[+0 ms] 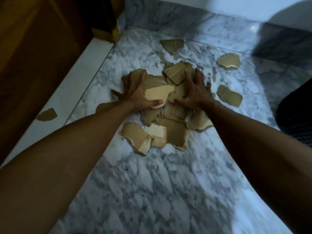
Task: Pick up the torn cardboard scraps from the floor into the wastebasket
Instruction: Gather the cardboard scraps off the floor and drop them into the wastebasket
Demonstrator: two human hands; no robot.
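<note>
A pile of torn brown cardboard scraps (170,132) lies on the marble floor (152,183) in the middle of the view. My left hand (135,92) rests on the pile's left side with fingers spread, its thumb beside a pale scrap (158,93). My right hand (197,92) presses on the pile's right side, fingers splayed over the pieces. Loose scraps lie apart from the pile: one at the back (172,45), two at the right (229,61) (229,97), one on the white ledge at the left (46,114). A dark mesh wastebasket (297,119) shows at the right edge, mostly cut off.
A wooden cabinet (42,48) stands at the left behind a white ledge (81,78). A marble skirting and a white wall (236,7) close off the back. A rounded white shape (293,14) sits at the top right.
</note>
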